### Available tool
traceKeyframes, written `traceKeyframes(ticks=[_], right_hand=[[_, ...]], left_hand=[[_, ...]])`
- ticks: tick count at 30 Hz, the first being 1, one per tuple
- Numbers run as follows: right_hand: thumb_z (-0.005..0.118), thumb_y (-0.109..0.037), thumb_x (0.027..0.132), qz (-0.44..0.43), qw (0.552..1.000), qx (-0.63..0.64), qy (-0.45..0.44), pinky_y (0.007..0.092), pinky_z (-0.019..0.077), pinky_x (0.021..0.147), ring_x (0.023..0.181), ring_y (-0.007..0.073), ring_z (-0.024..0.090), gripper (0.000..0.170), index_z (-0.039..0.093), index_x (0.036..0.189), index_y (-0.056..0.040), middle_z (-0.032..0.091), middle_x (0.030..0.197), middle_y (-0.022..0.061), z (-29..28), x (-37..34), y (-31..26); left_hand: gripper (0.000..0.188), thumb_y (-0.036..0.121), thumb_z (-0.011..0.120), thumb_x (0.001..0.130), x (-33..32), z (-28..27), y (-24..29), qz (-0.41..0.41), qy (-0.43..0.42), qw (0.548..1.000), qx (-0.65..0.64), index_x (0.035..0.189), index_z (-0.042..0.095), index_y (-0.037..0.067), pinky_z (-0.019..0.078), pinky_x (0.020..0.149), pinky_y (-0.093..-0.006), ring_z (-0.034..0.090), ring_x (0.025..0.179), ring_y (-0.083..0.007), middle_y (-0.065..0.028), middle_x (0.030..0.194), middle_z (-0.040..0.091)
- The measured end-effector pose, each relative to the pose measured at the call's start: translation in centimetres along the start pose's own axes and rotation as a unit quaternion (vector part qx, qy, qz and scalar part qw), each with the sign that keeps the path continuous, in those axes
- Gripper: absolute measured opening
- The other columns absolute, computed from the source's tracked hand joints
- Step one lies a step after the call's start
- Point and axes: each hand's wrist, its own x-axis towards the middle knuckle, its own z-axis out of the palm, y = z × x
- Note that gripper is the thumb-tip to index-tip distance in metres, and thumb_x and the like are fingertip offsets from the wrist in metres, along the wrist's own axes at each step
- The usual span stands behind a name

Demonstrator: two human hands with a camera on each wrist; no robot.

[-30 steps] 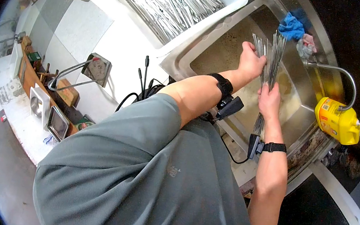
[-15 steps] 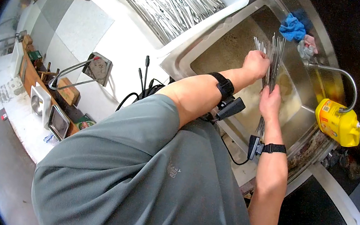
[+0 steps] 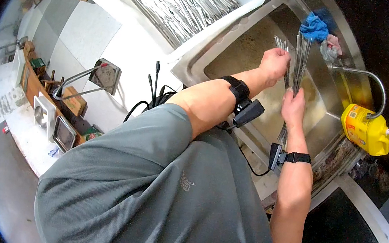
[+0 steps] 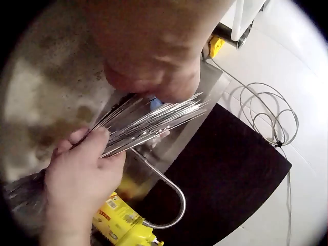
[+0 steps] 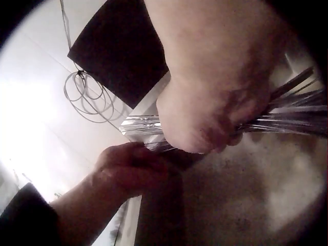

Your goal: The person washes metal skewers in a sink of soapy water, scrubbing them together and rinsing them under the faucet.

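Thin metal rods (image 3: 300,62) stand in a bundle over the sink in the head view. My right hand (image 3: 293,106) grips the bundle around its middle, and its lower ends run down past the wrist. Up and to the left of it, my left hand (image 3: 274,65) has its fingers curled round a smaller group of rods beside the bundle. In the left wrist view the rod tips (image 4: 164,118) fan out below my left hand (image 4: 148,61), whose fingertips are hidden. The right wrist view shows my right hand (image 5: 205,107) wrapped round the rods.
A white tub (image 3: 175,50) full of metal rods stands left of the sink (image 3: 197,73). Blue cloth (image 3: 314,27) lies at the sink's far side. Beyond the right hand are a curved metal pipe (image 3: 383,90) and a yellow jug (image 3: 366,131). Black cables (image 3: 155,95) lie near the left arm.
My left hand has gone from raised, looser fingers to curled ones, then moved slightly up and left from the bundle. My right hand keeps its grip in nearly the same place.
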Motion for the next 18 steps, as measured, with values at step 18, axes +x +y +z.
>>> traceKeyframes(ticks=[18], right_hand=[[0.049,-0.024,0.088,0.003,0.998,-0.059,0.034,0.0479,0.0436,0.068,0.079,0.0435,0.057,0.026,0.048,0.097,0.0003,0.06,0.082,0.025,-1.5,-2.6,7.2]], left_hand=[[0.012,0.014,0.056,0.084,3.9,-2.4,1.8,0.034,-0.041,0.999,0.006,0.086,0.059,0.002,0.038,0.05,-0.0257,0.047,0.055,-0.0111,-0.0011,0.065,0.053]])
